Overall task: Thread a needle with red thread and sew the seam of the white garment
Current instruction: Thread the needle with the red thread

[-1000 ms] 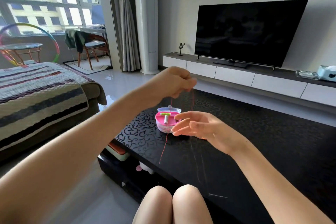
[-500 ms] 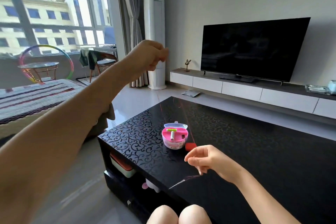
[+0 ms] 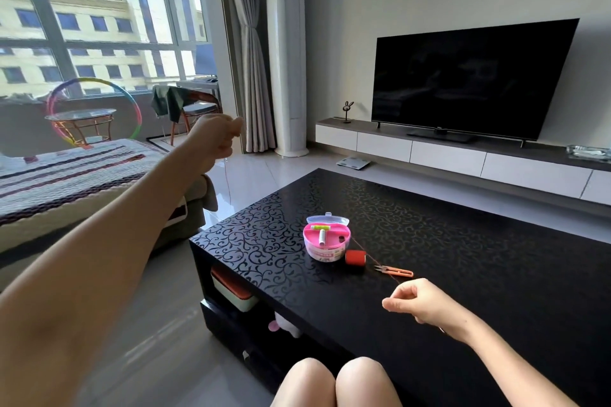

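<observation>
Pink round plastic sewing box (image 3: pixel 327 241): clear lid tipped back, sitting on the glossy black scroll-patterned coffee table (image 3: pixel 463 241)
Red cylindrical thread spool (image 3: pixel 355 257): on its side, just beside the box at its 4 o'clock
Orange thread snips (image 3: pixel 395 270): flat at the spool's 4 o'clock
Thin red sewing thread (image 3: pixel 372 258): pulled taut over the tabletop, passing spool and snips, ending in the right hand (image 3: pixel 420 302) at 5 o'clock; a faint strand drops below the left hand (image 3: pixel 216 139)
Left hand: raised high, out at 10 o'clock from the box, fingers curled tight, thumb on forefinger, pinching that strand
Right hand: low over the table's near edge, thumb and forefinger nipping the thread
</observation>
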